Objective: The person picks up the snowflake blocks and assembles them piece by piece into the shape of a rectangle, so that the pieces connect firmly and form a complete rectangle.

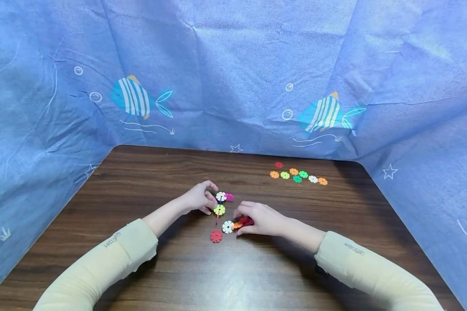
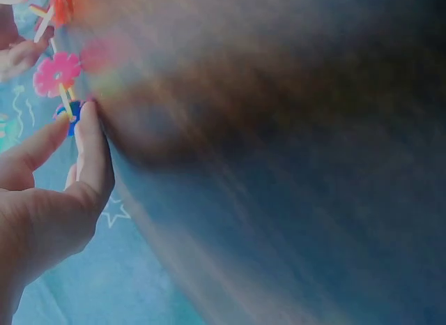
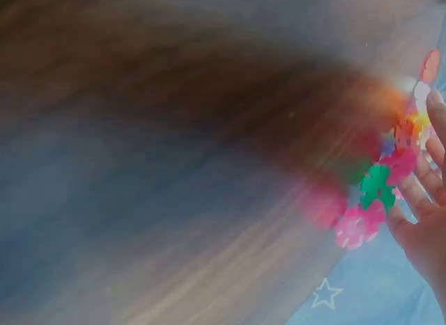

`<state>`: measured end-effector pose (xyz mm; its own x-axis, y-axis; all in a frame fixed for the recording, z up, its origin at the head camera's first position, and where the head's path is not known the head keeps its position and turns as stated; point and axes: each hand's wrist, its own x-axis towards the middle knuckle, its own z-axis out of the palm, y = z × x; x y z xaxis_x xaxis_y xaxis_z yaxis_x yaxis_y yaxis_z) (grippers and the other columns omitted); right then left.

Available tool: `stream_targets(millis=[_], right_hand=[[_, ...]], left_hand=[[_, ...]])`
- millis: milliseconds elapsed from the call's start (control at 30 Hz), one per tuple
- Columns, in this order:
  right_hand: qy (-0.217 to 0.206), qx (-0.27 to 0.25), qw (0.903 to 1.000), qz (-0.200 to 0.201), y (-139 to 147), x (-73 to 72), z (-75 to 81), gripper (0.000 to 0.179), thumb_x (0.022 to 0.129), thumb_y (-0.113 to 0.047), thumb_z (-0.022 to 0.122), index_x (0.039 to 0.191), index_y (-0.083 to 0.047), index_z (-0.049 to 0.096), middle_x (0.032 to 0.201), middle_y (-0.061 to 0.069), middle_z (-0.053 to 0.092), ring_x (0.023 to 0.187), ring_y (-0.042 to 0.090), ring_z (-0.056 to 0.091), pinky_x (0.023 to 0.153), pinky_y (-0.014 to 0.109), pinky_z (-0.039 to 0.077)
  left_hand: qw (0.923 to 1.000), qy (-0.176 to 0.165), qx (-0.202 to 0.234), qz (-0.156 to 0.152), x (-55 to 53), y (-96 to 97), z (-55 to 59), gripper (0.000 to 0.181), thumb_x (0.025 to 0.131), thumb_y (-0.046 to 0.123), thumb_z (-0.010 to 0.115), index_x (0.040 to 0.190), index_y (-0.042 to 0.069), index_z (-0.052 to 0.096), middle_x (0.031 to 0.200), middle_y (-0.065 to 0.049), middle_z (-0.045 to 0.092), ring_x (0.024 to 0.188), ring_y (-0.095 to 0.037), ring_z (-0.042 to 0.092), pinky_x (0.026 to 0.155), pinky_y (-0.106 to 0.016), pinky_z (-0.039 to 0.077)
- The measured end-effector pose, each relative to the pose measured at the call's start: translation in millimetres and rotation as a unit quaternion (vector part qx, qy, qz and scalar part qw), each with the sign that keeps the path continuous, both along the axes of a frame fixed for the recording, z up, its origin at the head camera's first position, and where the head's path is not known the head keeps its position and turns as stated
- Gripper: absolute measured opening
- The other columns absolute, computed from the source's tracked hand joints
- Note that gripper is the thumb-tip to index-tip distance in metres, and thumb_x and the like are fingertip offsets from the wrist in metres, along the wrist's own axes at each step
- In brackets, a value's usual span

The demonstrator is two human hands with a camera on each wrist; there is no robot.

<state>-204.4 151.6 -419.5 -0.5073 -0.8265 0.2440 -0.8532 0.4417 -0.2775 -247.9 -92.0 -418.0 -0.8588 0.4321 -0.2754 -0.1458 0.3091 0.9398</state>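
Note:
Small notched plastic discs, slotted together like a chain, stand on the table between both hands. My left hand point(image 1: 197, 198) is at the chain's left; in the left wrist view its thumb and index finger pinch a blue disc point(image 2: 75, 116) below a pink disc point(image 2: 57, 74). In the head view a yellow-green disc point(image 1: 219, 210) and a white disc point(image 1: 221, 196) are beside those fingers. My right hand point(image 1: 261, 218) curls round the orange and dark red end, thumb near the orange disc point(image 1: 237, 225). A green disc point(image 3: 377, 186) shows by its fingers in the right wrist view.
Several loose discs, among them a red disc point(image 1: 278, 165) and a white disc point(image 1: 313, 179), lie at the back right of the wooden table point(image 1: 171, 276). Another red disc point(image 1: 216, 236) sits in front of the hands. A blue fish-print cloth point(image 1: 233, 86) hangs behind the table.

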Motion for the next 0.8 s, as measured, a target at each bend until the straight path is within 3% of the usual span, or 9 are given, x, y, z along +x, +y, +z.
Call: stream_targets(millis=[200,333,433,600,800], right_hand=[[0.013,0.003,0.9999,0.008,2.6,-0.5,-1.7,0.03,0.081,-0.033,0.074,0.1,-0.013,0.064,0.095,-0.004,0.061,0.085,0.007,0.057,0.076,0.024,0.049],[0.003,0.015,0.9999,-0.003,-3.3,1.3,-2.6,0.026,0.085,-0.03,0.071,0.103,-0.013,0.064,0.097,-0.004,0.062,0.088,0.007,0.057,0.079,0.024,0.049],[0.0,0.018,0.9998,-0.011,-9.4,1.8,-4.1,0.024,0.085,-0.028,0.07,0.103,-0.013,0.065,0.096,-0.003,0.062,0.087,0.008,0.058,0.079,0.024,0.049],[0.016,0.012,0.9997,-0.012,-14.6,2.3,-7.0,0.018,0.083,-0.024,0.072,0.095,-0.013,0.064,0.09,-0.003,0.061,0.079,0.009,0.056,0.07,0.022,0.048],[-0.006,0.017,0.9993,-0.032,-10.5,1.9,-6.0,0.015,0.084,-0.02,0.071,0.092,-0.013,0.061,0.084,-0.004,0.058,0.071,0.006,0.051,0.063,0.018,0.044]], left_hand=[[0.9985,0.009,-0.051,-0.016,-0.9,-1.8,7.1,0.045,0.078,-0.011,0.064,0.118,-0.006,0.043,0.082,-0.015,0.064,0.068,-0.019,0.061,0.059,-0.036,0.056],[0.9908,0.053,-0.113,-0.052,7.6,-3.6,13.7,0.028,0.075,-0.008,0.068,0.1,-0.005,0.053,0.073,-0.011,0.063,0.063,-0.018,0.061,0.056,-0.035,0.056],[0.9754,0.121,-0.156,-0.098,18.2,-6.8,17.6,0.018,0.075,-0.004,0.071,0.087,-0.001,0.059,0.067,-0.005,0.061,0.057,-0.014,0.059,0.053,-0.031,0.054],[0.9337,0.251,-0.194,-0.166,35.8,-13.5,19.2,0.013,0.073,0.004,0.077,0.075,0.006,0.065,0.063,0.005,0.061,0.056,-0.004,0.054,0.055,-0.02,0.048],[0.9111,0.293,-0.198,-0.211,51.0,-12.4,15.0,0.017,0.071,0.016,0.081,0.079,0.011,0.067,0.065,0.009,0.058,0.061,0.001,0.051,0.058,-0.018,0.045]])
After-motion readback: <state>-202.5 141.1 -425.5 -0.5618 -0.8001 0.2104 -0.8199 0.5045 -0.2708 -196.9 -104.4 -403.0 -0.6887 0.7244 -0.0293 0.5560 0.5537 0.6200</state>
